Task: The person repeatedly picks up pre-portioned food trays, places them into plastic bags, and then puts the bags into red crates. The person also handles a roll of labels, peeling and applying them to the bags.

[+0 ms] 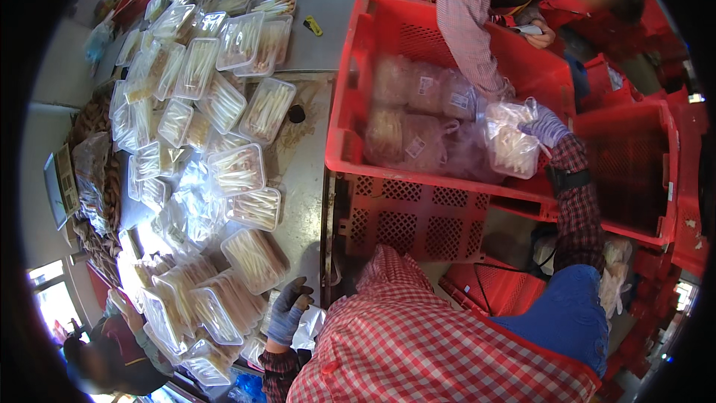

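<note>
My right hand, in a striped knit glove, grips a clear plastic bag of packed trays over the near right part of a large red plastic crate. Inside the crate lie several similar bags, some with labels. My left hand, in a grey and blue glove, rests at the near edge of the metal table with its fingers partly curled and nothing plain in them. Beside it a stack of clear trays of pale, stick-like food stands on the table, with a silvery plastic bag next to the wrist.
Many more filled trays cover the table around loose clear bags. A yellow box cutter lies at the back. A co-worker's checked sleeve reaches into the crate. Another red crate stands at right; another person works at lower left.
</note>
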The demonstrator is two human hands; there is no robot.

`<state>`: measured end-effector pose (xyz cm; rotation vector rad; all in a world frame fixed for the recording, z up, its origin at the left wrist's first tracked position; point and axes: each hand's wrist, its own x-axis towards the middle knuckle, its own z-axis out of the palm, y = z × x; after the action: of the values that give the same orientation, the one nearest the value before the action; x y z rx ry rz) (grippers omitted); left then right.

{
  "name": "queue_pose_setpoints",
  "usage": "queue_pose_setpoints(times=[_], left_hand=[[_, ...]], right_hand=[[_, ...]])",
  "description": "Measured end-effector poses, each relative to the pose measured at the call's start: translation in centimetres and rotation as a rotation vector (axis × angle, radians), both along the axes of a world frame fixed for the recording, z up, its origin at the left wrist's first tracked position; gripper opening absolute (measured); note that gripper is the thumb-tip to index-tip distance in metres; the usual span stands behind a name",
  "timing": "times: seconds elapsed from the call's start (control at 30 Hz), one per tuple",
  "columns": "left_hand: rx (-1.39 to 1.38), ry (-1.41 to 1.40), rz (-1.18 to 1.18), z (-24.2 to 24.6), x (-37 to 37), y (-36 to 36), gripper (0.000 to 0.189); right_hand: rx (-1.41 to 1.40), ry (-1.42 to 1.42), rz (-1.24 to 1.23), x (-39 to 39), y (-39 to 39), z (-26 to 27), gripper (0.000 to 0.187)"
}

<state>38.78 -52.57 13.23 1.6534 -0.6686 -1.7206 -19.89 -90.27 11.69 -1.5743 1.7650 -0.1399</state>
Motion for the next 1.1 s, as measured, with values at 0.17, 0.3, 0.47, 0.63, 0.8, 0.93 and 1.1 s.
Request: queue_pose_setpoints(times=[0.17,0.3,0.47,0.63,0.8,0.93,1.1], left_hand=[[0.012,0.002,0.004,0.4,-0.6,-0.7,0.046],[0.025,-0.005,0.03,0.5,-0.5,0.0,0.046],[0.045,-0.025,0.076,0.4,-0.4,1.8,0.044],[0.057,-0.016,0.092,-0.3,-0.2,2.5,0.045],[0.035,-0.003,0.109,-0.8,0.0,2.2,0.045],[0.048,0.006,0.12,-0.8,-0.1,1.9,0.044],[0.059,0.01,0.095,-0.7,-0.2,1.7,0.044]], right_hand=[[0.04,0.083,0.225,5.4,-1.3,-1.4,0.06],[0.113,0.199,0.35,7.5,-2.9,-3.8,0.074],[0.07,0.332,0.418,7.9,-4.0,-5.5,0.07],[0.075,0.397,0.488,8.3,-4.1,-4.7,0.063],[-0.106,-0.111,0.278,7.7,-4.5,-1.8,0.051],[0.006,-0.666,-0.021,5.5,-4.7,0.4,0.043],[-0.07,-0.324,0.122,2.4,-5.0,-0.6,0.041]])
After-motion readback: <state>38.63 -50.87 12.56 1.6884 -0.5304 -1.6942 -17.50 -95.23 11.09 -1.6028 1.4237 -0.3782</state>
